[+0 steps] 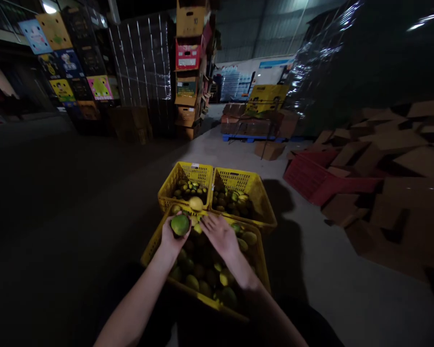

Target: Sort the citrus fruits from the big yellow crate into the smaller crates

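Note:
My left hand (171,237) is closed around a green, round citrus-like fruit (180,224), held above the near yellow crate (154,241). My right hand (220,236) is over the same crate, its fingers stretched out and apart, with nothing visible in it. Beneath both hands the crate is filled with green and yellow fruits (204,288). A pale yellow fruit (196,203) appears just beyond my hands, at the rim between the crates; whether it rests there or is in the air, I cannot tell.
Behind stand two yellow crates, left (162,193) and right (267,202), partly filled with fruit. A red crate (311,176) and piled flattened cardboard (390,207) lie right. Stacked cartons (187,86), a wrapped pallet (141,67) and a blue pallet (251,139) are farther off.

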Demonstrator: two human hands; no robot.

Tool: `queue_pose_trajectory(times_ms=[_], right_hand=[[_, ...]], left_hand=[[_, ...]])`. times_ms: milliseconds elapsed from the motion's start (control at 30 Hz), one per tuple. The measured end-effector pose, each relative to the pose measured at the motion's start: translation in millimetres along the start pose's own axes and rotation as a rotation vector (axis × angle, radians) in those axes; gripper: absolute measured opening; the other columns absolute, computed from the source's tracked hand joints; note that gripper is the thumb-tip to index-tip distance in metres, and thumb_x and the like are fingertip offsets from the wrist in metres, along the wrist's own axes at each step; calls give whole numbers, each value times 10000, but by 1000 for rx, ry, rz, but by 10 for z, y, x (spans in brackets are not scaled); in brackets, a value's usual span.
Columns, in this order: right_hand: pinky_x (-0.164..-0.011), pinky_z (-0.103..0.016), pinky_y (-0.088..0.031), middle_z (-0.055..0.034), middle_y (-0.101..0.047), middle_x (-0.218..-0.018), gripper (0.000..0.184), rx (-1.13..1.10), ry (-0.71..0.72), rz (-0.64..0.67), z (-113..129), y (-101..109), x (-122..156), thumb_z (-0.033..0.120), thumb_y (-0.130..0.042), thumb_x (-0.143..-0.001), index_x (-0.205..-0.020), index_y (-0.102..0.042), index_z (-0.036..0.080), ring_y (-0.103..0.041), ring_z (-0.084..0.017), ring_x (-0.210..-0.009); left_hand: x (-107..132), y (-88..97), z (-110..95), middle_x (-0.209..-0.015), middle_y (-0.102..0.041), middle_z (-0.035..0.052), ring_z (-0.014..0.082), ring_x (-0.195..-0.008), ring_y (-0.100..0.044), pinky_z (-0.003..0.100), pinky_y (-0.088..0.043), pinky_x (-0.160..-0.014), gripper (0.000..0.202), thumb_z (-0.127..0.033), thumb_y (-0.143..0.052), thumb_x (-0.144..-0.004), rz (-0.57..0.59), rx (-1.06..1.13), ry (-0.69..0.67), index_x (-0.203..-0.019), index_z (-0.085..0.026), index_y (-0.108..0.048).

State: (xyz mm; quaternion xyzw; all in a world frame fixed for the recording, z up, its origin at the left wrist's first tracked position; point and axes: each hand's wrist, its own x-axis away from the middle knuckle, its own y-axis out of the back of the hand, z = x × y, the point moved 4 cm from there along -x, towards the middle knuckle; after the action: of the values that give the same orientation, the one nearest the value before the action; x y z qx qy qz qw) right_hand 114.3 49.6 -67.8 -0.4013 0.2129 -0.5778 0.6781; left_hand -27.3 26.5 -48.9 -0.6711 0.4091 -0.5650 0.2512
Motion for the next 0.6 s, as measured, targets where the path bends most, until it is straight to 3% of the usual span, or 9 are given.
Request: queue_pose_trajectory(times_ms=[67,167,300,433,500,600], right_hand=[[-939,-376,-494,-64,-660,-1148,289,-29,53,99,250,-34,-11,335,-442,-861,-1036,-629,201,-610,-191,-1071],[-983,-387,-459,-86,-564,-1307,354,-46,80,128,400,69,62,342,-465,-850,-1133,-604,181,-544,-212,-1181],[-969,-416,-462,-102,-593,-1270,342,-64,-8,91,287,231,143,310,-477,-832,-1113,-618,177,-570,-234,-1152],[-946,-404,-476,-113,-622,-1223,328,-63,-39,66,284,241,174,266,-477,-815,-1083,-626,152,-596,-243,-1112],[-925,-394,-489,-106,-635,-1202,321,-89,-11,27,351,241,194,265,-474,-805,-1066,-627,158,-606,-235,-1094],[-875,-364,-514,-80,-663,-1146,307,-165,53,-42,455,270,231,281,-463,-801,-1047,-624,191,-623,-204,-1054]], left_hand=[[9,23,-20,-706,-628,31,155,-673,-640,292,-561,-668,147,-127,-444,-770,-13,-11,-7,-809,-165,-581],[21,56,-22,-707,-626,34,150,-670,-637,298,-560,-682,142,-126,-447,-771,-18,5,-5,-801,-161,-581],[11,79,-2,-737,-643,50,177,-708,-649,327,-566,-685,146,-153,-454,-768,-23,2,-13,-817,-161,-591],[-101,110,95,-770,-656,66,200,-722,-658,365,-569,-677,149,-195,-486,-762,-17,-74,-22,-855,-151,-594],[-194,221,222,-760,-656,65,197,-691,-655,352,-568,-639,136,-209,-520,-761,-40,-165,2,-866,-153,-585],[-309,585,530,-696,-636,78,217,-614,-645,339,-546,-528,138,-208,-554,-760,-33,-293,152,-883,-151,-577]])
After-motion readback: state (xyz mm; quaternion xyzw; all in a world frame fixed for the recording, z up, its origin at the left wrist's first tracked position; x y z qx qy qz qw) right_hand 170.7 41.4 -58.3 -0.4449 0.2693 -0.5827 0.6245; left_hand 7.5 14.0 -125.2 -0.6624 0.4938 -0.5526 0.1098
